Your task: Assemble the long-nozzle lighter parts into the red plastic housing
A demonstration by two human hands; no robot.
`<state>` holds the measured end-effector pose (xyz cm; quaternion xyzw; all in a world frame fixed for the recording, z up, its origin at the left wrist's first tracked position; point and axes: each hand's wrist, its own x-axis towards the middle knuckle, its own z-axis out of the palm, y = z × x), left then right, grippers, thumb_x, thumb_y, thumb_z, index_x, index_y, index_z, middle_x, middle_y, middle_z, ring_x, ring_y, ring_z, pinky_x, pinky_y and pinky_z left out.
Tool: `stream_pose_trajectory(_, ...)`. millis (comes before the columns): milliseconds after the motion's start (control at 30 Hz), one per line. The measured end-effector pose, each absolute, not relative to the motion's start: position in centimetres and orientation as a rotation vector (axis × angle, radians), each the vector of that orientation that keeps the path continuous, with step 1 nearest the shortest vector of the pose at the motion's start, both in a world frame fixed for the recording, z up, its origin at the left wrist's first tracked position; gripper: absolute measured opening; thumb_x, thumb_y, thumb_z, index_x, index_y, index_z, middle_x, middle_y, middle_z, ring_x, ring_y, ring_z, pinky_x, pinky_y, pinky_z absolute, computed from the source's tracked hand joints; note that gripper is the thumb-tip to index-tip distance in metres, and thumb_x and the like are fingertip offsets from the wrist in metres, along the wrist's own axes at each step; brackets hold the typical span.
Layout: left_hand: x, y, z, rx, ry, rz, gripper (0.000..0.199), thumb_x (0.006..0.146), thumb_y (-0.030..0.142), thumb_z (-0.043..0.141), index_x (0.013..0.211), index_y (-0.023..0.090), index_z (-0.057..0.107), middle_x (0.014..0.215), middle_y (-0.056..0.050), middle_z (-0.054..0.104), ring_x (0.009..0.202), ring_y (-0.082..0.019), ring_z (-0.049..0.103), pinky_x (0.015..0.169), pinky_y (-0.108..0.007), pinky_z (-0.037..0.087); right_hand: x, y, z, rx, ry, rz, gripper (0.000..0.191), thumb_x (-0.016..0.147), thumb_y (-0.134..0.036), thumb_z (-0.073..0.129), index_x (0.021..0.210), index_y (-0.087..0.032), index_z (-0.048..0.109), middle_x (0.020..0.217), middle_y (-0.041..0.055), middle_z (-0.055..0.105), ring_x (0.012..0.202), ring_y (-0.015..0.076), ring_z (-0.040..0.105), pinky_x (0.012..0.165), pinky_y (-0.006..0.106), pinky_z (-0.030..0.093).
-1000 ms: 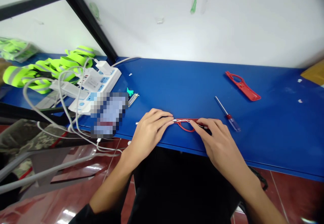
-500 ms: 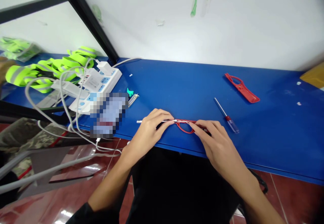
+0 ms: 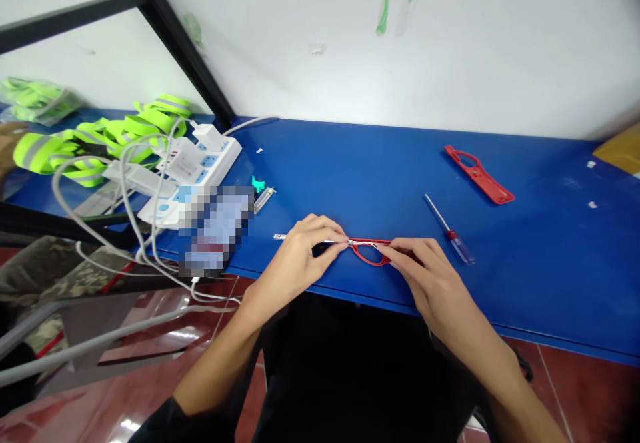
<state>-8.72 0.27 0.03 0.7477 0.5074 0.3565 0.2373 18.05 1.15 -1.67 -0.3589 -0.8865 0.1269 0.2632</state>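
Note:
My left hand (image 3: 303, 253) pinches a thin metal rod (image 3: 281, 236), whose far end sticks out to the left past the knuckles. At its fingertips the rod meets a red plastic piece (image 3: 371, 260) with an oval opening. My right hand (image 3: 430, 273) holds the right part of that red piece, its fingers bent together over it. A thin white wire runs along the red piece between the two hands. To the right lie a screwdriver (image 3: 456, 243) with a clear and red handle and a second red shell (image 3: 483, 177) with a ring-shaped opening.
A white power strip (image 3: 220, 166) with plugs and cables sits at the left, beside a blurred-out phone (image 3: 220, 229). Small green (image 3: 258, 184) and metal parts lie near it. Yellow-green reflective straps (image 3: 145, 123) are farther left, behind a black frame. A yellow object stands at far right.
Both hands, with the rod and red piece, have shifted very slightly to the right. The right fingertips have moved a little along the red piece.

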Motion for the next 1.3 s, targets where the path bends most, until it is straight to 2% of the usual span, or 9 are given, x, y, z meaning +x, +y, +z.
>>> stream_pose_trajectory(233, -8.4, -1.0, -0.3, 2.471, 1.601, 0.908, 0.011, 0.105, 0.020, 0.066, 0.101, 0.021, 0.076, 0.108, -0.002, 0.078, 0.095, -0.020, 0.066, 0.080, -0.036, 0.045, 18.0, 1.1, -1.7, -0.966, -2.393, 0.287, 0.043, 0.106, -0.005, 0.052, 0.144, -0.020, 0.065, 0.130, 0.0113, 0.068, 0.115, 0.0219, 0.061, 0.100, 0.040, 0.058)
stream_pose_trajectory(333, -8.4, -1.2, -0.1, 2.567, 1.557, 0.871, 0.013, 0.109, 0.023, 0.063, 0.106, 0.020, 0.075, 0.111, -0.003, 0.079, 0.099, -0.020, 0.068, 0.084, -0.037, 0.044, 18.1, 1.0, -1.7, -0.973, -2.381, 0.287, 0.042, 0.106, -0.007, 0.053, 0.144, -0.022, 0.066, 0.131, 0.0110, 0.068, 0.114, 0.0226, 0.063, 0.099, 0.041, 0.058)
stream_pose_trajectory(467, -8.1, -1.1, 0.1, 2.453, 1.579, 0.931, 0.020, 0.108, 0.038, 0.065, 0.106, 0.020, 0.073, 0.108, -0.001, 0.081, 0.098, -0.019, 0.070, 0.090, -0.037, 0.045, 18.2, 1.0, -1.9, -0.971, -2.383, 0.320, 0.044, 0.107, -0.010, 0.054, 0.147, -0.024, 0.063, 0.133, 0.0103, 0.068, 0.117, 0.0235, 0.063, 0.100, 0.042, 0.057)
stream_pose_trajectory(567, -9.1, -0.5, 0.5, 2.366, 1.666, 0.960, 0.026, 0.108, 0.042, 0.066, 0.120, 0.020, 0.072, 0.116, -0.003, 0.081, 0.105, -0.021, 0.071, 0.095, -0.038, 0.049, 18.2, 1.0, -2.0, -0.978, -2.384, 0.314, 0.042, 0.108, -0.012, 0.055, 0.147, -0.024, 0.062, 0.134, 0.0093, 0.069, 0.119, 0.0232, 0.063, 0.101, 0.042, 0.056)
stream_pose_trajectory(700, -13.0, 1.0, 1.2, 2.274, 2.124, 0.988, 0.032, 0.107, 0.040, 0.065, 0.130, 0.019, 0.071, 0.133, -0.011, 0.075, 0.124, -0.033, 0.065, 0.107, -0.051, 0.050, 18.1, 1.0, -1.9, -0.978, -2.366, 0.307, 0.037, 0.109, -0.018, 0.057, 0.145, -0.025, 0.062, 0.134, 0.0082, 0.070, 0.119, 0.0230, 0.065, 0.098, 0.041, 0.055)
stream_pose_trajectory(800, -15.8, 2.2, 1.7, 2.204, 2.499, 0.733, 0.033, 0.106, 0.040, 0.064, 0.124, 0.016, 0.077, 0.146, -0.019, 0.066, 0.137, -0.046, 0.054, 0.108, -0.065, 0.047, 18.1, 0.9, -1.9, -0.983, -2.337, 0.310, 0.036, 0.110, -0.022, 0.057, 0.145, -0.026, 0.061, 0.135, 0.0082, 0.070, 0.119, 0.0237, 0.066, 0.099, 0.042, 0.055)
stream_pose_trajectory(867, -16.9, 2.8, 1.8, 2.209, 2.543, 0.558, 0.034, 0.107, 0.040, 0.059, 0.119, 0.016, 0.080, 0.147, -0.020, 0.064, 0.140, -0.049, 0.050, 0.110, -0.069, 0.045, 18.1, 0.9, -2.0, -0.998, -2.319, 0.319, 0.037, 0.110, -0.023, 0.057, 0.147, -0.027, 0.059, 0.136, 0.0080, 0.070, 0.120, 0.0238, 0.066, 0.100, 0.043, 0.055)
stream_pose_trajectory(1067, -17.4, 3.7, 1.2, 2.140, 2.622, 0.318, 0.045, 0.111, 0.039, 0.047, 0.120, 0.009, 0.079, 0.143, -0.025, 0.065, 0.140, -0.051, 0.049, 0.110, -0.072, 0.043, 18.2, 1.0, -2.5, -1.046, -2.228, 0.361, 0.040, 0.109, -0.023, 0.059, 0.148, -0.031, 0.058, 0.135, 0.0059, 0.072, 0.119, 0.0237, 0.068, 0.101, 0.044, 0.056)
stream_pose_trajectory(1300, -16.2, 4.2, 1.2, 2.279, 2.468, 0.315, 0.041, 0.111, 0.023, 0.039, 0.121, 0.020, 0.079, 0.130, -0.015, 0.075, 0.134, -0.041, 0.053, 0.122, -0.080, 0.020, 18.2, 1.0, -2.1, -1.083, -2.158, 0.346, 0.042, 0.105, -0.028, 0.066, 0.147, -0.033, 0.059, 0.136, 0.0053, 0.069, 0.124, 0.0237, 0.067, 0.104, 0.043, 0.055)
